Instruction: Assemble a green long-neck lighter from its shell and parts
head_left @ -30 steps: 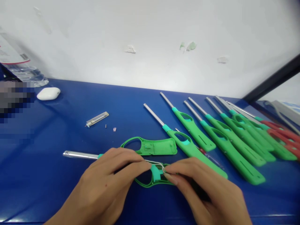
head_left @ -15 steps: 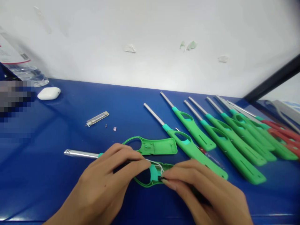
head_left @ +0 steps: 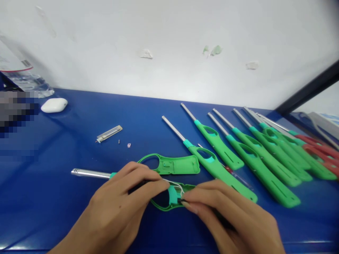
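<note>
Here, left hand (head_left: 119, 206) around one open lighter (head_left: 173, 195), right hand (head_left: 230, 208) tight on one black part (head_left: 180, 200).

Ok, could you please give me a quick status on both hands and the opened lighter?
Left hand holding opened lighter. Right hand pinching small black part at it. White wire close between hands; separate green shell half just beyond.

Blue tabletop (head_left: 79, 148), glossy, with pale streaks of reflected light along its near edge. Directly beyond the tabletop stands a plain white wall (head_left: 106, 42), evenly lit, with small patches of torn or peeling surface, one pair tinged green. At the right end of the tabletop, a dark bar (head_left: 309, 88) rises obliquely. A pale surface (head_left: 324, 98) is visible beyond it; its nature is unclear.
</note>
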